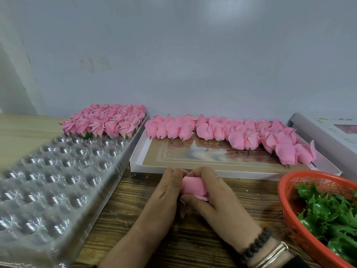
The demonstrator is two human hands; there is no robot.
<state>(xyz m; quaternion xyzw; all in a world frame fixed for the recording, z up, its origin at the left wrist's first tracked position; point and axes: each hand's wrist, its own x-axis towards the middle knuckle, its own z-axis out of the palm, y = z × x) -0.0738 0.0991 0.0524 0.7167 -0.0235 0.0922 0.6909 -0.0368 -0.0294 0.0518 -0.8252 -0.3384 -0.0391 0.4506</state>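
A pink flower head [194,187] is held between both hands over the wooden table, just in front of the white box. My left hand [168,192] grips its left side with curled fingers. My right hand [211,192] curls round its right side, a ring on one finger and bracelets on the wrist. Most of the flower is hidden by the fingers.
A clear plastic tray [58,180] with round cups lies at the left, finished pink roses [108,120] filling its far end. A white shallow box [139,161] holds several unfinished pink flower heads [241,134]. A red basket [289,209] of green leaf pieces [328,211] sits at the right.
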